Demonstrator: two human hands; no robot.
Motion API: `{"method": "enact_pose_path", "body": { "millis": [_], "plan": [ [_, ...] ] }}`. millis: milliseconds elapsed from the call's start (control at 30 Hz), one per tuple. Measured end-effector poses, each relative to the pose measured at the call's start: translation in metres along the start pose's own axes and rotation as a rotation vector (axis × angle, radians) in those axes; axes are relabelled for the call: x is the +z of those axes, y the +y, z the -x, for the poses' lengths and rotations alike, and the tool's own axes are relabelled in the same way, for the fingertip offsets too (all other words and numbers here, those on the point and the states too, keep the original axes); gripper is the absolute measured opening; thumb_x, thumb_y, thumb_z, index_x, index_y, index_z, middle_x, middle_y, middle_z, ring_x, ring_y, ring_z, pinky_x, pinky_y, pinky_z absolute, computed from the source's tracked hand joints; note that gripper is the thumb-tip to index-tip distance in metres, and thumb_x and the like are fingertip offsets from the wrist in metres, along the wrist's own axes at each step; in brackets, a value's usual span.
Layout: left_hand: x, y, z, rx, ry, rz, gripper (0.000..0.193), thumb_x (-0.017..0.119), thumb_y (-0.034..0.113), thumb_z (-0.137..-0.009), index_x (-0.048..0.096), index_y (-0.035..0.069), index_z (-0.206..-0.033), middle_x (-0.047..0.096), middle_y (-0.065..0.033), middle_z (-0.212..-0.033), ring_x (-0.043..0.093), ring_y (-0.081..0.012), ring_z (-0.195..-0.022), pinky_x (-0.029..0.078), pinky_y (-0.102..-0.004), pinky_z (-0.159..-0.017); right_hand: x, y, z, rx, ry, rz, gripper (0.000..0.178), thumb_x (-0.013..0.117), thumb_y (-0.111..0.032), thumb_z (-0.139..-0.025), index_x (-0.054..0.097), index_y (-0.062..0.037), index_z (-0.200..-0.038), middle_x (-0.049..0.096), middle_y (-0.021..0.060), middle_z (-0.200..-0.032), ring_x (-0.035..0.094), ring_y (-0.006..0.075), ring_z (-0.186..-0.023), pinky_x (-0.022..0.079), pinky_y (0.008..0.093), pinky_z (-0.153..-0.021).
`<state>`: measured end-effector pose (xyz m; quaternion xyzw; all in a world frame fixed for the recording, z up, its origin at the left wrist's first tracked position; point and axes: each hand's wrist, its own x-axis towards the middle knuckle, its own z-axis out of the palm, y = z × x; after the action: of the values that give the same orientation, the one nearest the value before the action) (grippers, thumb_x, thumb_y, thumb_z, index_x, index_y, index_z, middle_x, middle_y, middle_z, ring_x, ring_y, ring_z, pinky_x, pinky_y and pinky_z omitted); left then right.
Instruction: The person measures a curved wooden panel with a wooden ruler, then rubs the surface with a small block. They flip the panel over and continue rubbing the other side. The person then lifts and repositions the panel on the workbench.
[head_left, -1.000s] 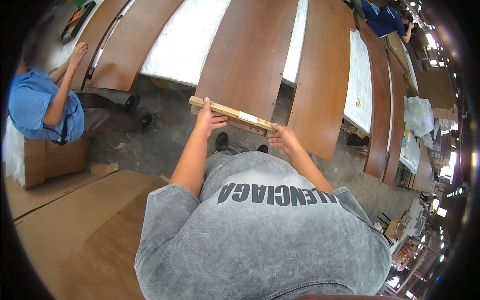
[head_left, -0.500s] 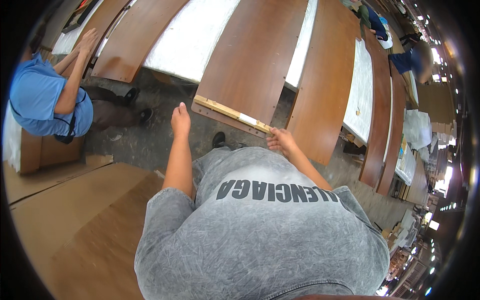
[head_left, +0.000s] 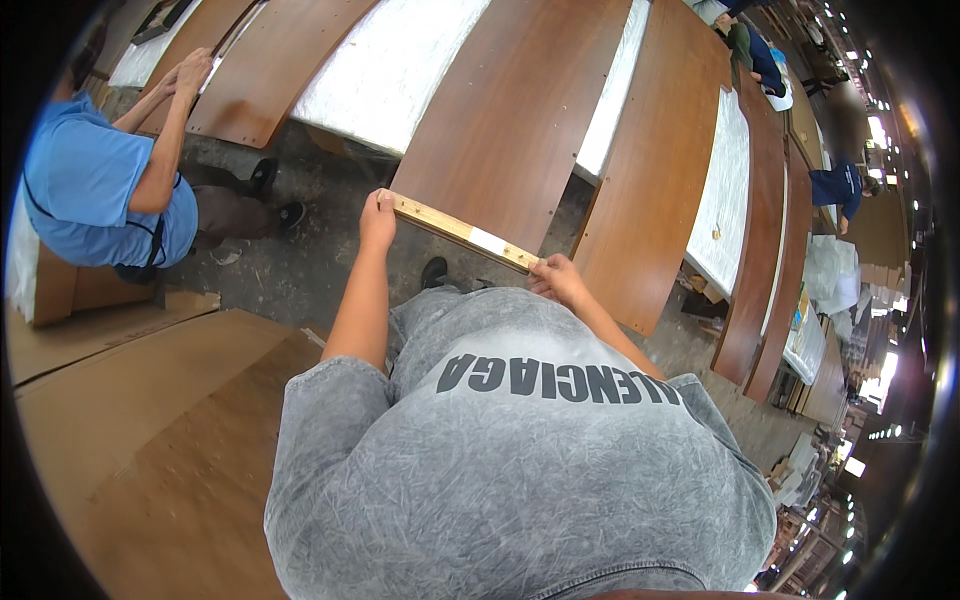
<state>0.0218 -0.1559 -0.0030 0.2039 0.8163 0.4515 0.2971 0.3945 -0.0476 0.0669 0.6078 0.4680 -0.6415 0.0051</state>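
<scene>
At the strip's left end: the left hand (head_left: pixel 378 214), fingers curled, grips the wood.
At its right end: the right hand (head_left: pixel 556 277) pinches it.
Wooden strip (head_left: pixel 435 217): along the near edge of a brown panel (head_left: pixel 515 110); contact unclear.
Hidden: most fingertips.
Around: white wrapped slabs (head_left: pixel 390 70), more panels (head_left: pixel 655 150), a co-worker in blue (head_left: pixel 105 180) at left.

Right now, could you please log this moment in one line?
wooden strip: along near edge of brown panel | left hand: at its left end | right hand: at its right end
</scene>
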Motion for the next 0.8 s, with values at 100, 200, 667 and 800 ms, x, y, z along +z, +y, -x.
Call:
{"method": "enact_pose_path", "body": {
  "millis": [100,200,667,800],
  "plan": [
    [-0.005,0.001,0.007,0.009,0.016,-0.035,0.042,0.053,0.030,-0.102,0.058,0.003,-0.134,0.064,-0.0245,-0.129,0.060,-0.0406,-0.122,0.046,-0.0441,-0.103,0.002,0.003,0.001,-0.001,0.008,-0.026,0.041,0.072,-0.025,-0.094,0.048,0.0011,-0.115,0.068,0.0194,-0.095,0.068,0.0246,-0.071,0.058,0.0371,-0.061],
    [-0.008,0.001,0.010,-0.003,0.019,-0.049,0.041,0.053,0.029,-0.102,0.059,0.003,-0.133,0.065,-0.0243,-0.127,0.061,-0.0404,-0.121,0.047,-0.0440,-0.102,0.003,0.006,0.000,0.003,0.002,-0.064,0.040,0.073,-0.025,-0.093,0.048,-0.0002,-0.113,0.069,0.0197,-0.096,0.069,0.0252,-0.069,0.057,0.0371,-0.058],
    [-0.007,-0.001,0.012,-0.199,-0.199,0.214,0.040,0.045,0.028,-0.108,0.046,0.014,-0.145,0.065,-0.0123,-0.122,0.072,-0.0268,-0.091,0.059,-0.0415,-0.066,0.009,-0.009,0.007,0.037,0.070,0.278,0.041,0.075,-0.025,-0.091,0.049,0.0012,-0.110,0.072,0.0186,-0.093,0.071,0.0245,-0.067,0.056,0.0359,-0.052],
    [-0.006,0.001,0.009,-0.202,-0.224,0.232,0.041,0.044,0.029,-0.108,0.044,0.013,-0.145,0.064,-0.0137,-0.122,0.072,-0.0287,-0.091,0.059,-0.0422,-0.070,0.014,-0.018,0.009,0.069,0.097,0.242,0.040,0.075,-0.023,-0.091,0.053,0.0029,-0.111,0.073,0.0180,-0.092,0.071,0.0243,-0.065,0.057,0.0371,-0.052]
  ]
}}
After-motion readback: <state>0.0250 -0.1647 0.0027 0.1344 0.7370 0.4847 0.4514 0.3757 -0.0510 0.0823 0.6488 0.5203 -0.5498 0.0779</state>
